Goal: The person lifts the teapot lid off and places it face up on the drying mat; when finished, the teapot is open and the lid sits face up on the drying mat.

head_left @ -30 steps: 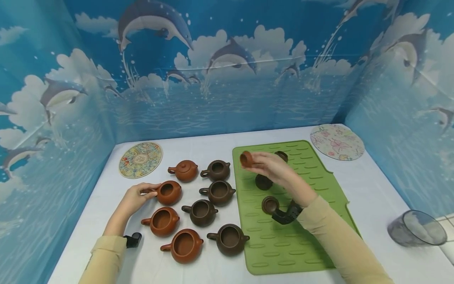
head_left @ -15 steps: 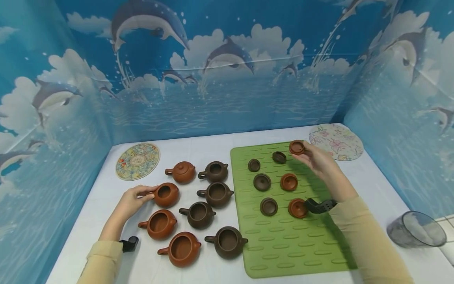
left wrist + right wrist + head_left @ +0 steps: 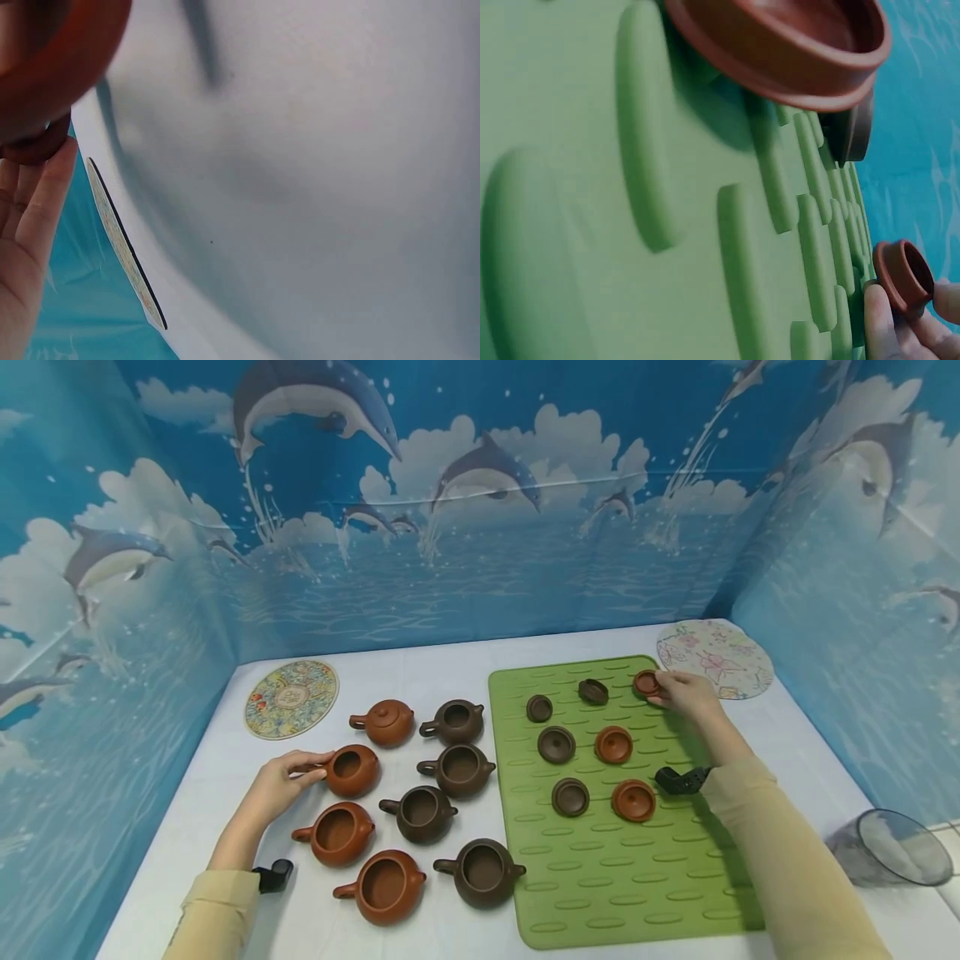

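Observation:
In the head view my left hand (image 3: 277,787) pinches the handle of an open reddish-brown clay teapot (image 3: 363,774). Part of a reddish-brown teapot (image 3: 64,71) looms close in the left wrist view. At the far right corner of the green mat (image 3: 592,860), my right hand (image 3: 688,697) holds a reddish-brown teapot lid (image 3: 645,683) by its edge. The right wrist view has this lid (image 3: 906,277) between thumb and fingers, its hollow side showing. Other lids lie on the mat: two reddish ones (image 3: 613,745) and several dark brown ones (image 3: 557,745).
Several lidless teapots, reddish (image 3: 384,887) and dark brown (image 3: 483,872), stand left of the mat. One reddish teapot (image 3: 388,723) at the back wears its lid. Round patterned mats lie at back left (image 3: 292,699) and back right (image 3: 715,658). A clear grey cup (image 3: 888,847) stands far right.
My right hand has carried the reddish lid rightward across the green mat, then lowered it to the mat's far right corner. My left hand has stayed at the teapot's handle.

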A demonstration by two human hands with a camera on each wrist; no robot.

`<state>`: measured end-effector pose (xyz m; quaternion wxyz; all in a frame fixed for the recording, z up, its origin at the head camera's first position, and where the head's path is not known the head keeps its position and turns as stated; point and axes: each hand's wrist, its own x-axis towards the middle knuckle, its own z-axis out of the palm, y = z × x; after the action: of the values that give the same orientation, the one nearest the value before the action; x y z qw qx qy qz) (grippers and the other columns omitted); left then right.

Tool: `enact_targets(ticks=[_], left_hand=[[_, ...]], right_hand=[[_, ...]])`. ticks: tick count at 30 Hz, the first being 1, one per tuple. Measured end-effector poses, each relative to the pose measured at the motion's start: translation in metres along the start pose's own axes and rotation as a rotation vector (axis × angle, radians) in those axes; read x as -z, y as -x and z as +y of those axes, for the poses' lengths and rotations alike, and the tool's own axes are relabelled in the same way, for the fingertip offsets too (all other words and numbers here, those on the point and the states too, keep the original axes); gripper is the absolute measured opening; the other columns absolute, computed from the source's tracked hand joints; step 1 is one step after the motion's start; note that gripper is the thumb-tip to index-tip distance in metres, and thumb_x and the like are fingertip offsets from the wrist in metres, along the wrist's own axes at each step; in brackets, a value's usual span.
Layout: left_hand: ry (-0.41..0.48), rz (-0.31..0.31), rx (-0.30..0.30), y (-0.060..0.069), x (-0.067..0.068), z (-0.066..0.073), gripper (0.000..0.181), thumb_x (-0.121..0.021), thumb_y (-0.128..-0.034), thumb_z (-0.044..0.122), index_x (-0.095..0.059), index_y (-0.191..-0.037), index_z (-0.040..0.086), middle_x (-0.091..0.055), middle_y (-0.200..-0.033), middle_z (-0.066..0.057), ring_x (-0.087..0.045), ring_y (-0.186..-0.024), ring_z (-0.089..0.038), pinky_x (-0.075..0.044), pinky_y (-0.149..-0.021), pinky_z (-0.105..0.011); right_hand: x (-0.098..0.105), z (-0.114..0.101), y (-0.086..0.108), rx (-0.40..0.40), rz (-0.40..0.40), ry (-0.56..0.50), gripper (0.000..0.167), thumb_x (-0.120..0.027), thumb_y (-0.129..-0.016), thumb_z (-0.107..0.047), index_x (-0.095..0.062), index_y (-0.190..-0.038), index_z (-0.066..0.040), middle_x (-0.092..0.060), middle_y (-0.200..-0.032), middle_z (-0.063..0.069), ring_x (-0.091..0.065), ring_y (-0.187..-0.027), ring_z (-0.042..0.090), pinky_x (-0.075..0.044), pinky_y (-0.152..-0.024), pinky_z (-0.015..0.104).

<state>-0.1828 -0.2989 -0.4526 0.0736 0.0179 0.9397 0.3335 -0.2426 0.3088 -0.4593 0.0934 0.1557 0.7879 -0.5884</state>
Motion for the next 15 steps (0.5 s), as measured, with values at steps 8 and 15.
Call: enact_targets(ticks=[8, 15], left_hand=[[-0.014, 0.005, -0.016, 0.0003, -0.0002, 0.0007, 0.032, -0.067, -0.0935, 0.015, -0.068, -0.125, 0.008, -0.066, -0.124, -0.018, -0.059, -0.118, -0.04, -0.048, -0.098, -0.057], [-0.01, 0.008, -0.019, 0.0003, -0.0004, -0.0002, 0.032, -0.067, -0.0937, 0.013, -0.068, -0.125, 0.007, -0.065, -0.125, -0.018, -0.059, -0.118, -0.04, -0.048, -0.099, -0.056]], right_hand=[[-0.0008, 0.0051, -0.0041, 0.052, 0.044, 0.274, 0.063, -0.036, -0.107, -0.04, -0.037, -0.146, 0.009, -0.041, -0.145, 0.035, -0.068, -0.085, 0.008, -0.053, -0.098, 0.041], [-0.0002, 0.0067, -0.0073, 0.133, 0.035, 0.472, 0.071, -0.038, -0.103, -0.05, -0.045, -0.141, 0.009, -0.049, -0.136, 0.036, -0.06, -0.114, 0.047, -0.047, -0.1, 0.056]])
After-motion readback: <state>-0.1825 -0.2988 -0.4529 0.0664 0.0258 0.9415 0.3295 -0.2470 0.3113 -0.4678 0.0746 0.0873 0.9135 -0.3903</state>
